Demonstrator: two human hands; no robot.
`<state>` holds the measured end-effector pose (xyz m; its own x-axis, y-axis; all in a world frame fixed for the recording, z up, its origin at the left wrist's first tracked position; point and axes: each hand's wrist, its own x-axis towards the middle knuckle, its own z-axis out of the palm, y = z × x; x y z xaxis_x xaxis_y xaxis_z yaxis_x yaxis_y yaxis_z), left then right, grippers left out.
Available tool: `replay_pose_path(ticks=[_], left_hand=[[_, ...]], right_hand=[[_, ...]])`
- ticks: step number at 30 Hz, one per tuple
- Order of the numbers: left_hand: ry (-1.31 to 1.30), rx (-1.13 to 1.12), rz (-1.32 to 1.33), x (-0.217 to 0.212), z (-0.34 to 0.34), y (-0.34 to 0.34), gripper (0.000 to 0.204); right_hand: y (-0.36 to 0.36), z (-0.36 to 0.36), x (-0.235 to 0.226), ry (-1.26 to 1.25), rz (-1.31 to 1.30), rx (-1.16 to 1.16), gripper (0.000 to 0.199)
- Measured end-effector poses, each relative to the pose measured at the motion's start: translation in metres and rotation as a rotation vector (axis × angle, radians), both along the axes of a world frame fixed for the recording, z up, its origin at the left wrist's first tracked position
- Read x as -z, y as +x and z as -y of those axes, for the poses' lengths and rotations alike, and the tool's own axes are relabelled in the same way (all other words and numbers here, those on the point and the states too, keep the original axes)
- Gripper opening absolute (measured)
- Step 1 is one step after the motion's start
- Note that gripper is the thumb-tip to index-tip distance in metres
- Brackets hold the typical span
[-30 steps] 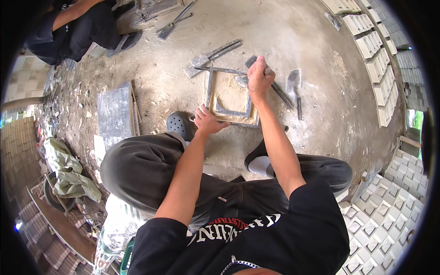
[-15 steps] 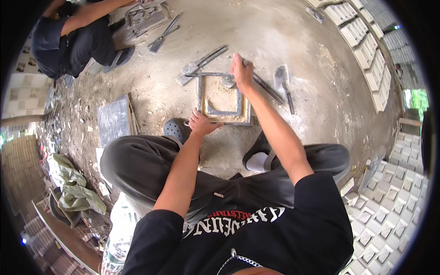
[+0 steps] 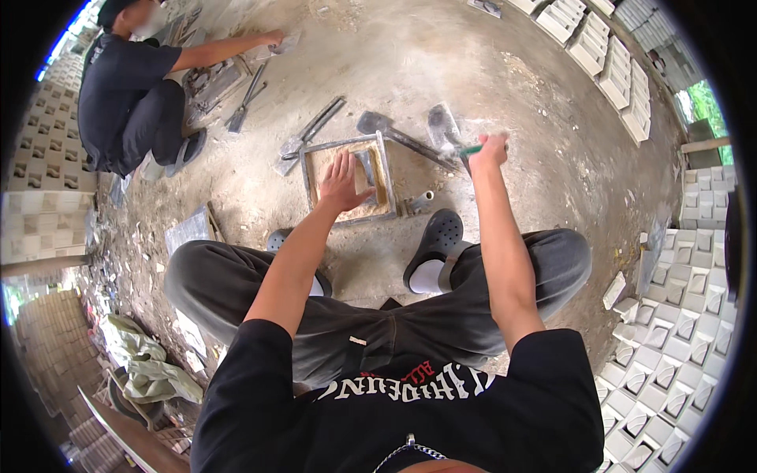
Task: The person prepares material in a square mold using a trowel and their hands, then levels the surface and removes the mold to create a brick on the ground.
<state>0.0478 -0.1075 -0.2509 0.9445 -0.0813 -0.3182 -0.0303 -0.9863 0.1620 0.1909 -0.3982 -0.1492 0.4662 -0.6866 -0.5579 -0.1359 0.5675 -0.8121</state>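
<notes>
A square metal-edged mould frame (image 3: 308,187) lies on the ground between my feet, filled with pale sandy powder (image 3: 323,160). Inside it, toward the right, is a dark angular metal piece (image 3: 368,178), partly behind my thumb. My left hand (image 3: 341,185) is open, fingers stretched over the powder; whether it presses down, I cannot tell. To the right of the frame, my right hand (image 3: 491,150) is closed around a green-handled tool (image 3: 471,150). The tool's working end is blurred, near a grey flat-bladed trowel (image 3: 441,122) on the ground.
Beyond the frame lie a dark long-handled tool (image 3: 410,140) and crossed metal bars (image 3: 315,126). A short pipe (image 3: 426,197) sits by its near right corner. A co-worker (image 3: 134,102) squats at far left. Pale patterned blocks (image 3: 615,71) line the right side.
My left hand has gone from the frame's near edge to over the powder. My right hand has moved from the frame's far edge out to the right, and a green handle now shows in it.
</notes>
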Motion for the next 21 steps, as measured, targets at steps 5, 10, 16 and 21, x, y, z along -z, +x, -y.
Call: replay_pose_path(ticks=[5, 10, 16, 21], left_hand=[[0.041, -0.039, -0.149, -0.002, 0.008, -0.002, 0.111], [0.085, -0.120, -0.159, -0.006, 0.003, -0.016, 0.111], [0.271, -0.298, 0.023, -0.003, -0.020, -0.042, 0.108], [0.144, -0.542, 0.162, 0.012, -0.025, -0.032, 0.103]], right_hand=[[-0.013, 0.051, 0.092, 0.107, -0.079, 0.114, 0.048], [-0.029, 0.050, 0.146, 0.381, 0.128, -0.099, 0.033], [-0.054, 0.065, 0.201, 0.463, -0.089, -0.305, 0.025], [-0.065, 0.100, 0.237, 0.326, -0.159, -0.248, 0.020]])
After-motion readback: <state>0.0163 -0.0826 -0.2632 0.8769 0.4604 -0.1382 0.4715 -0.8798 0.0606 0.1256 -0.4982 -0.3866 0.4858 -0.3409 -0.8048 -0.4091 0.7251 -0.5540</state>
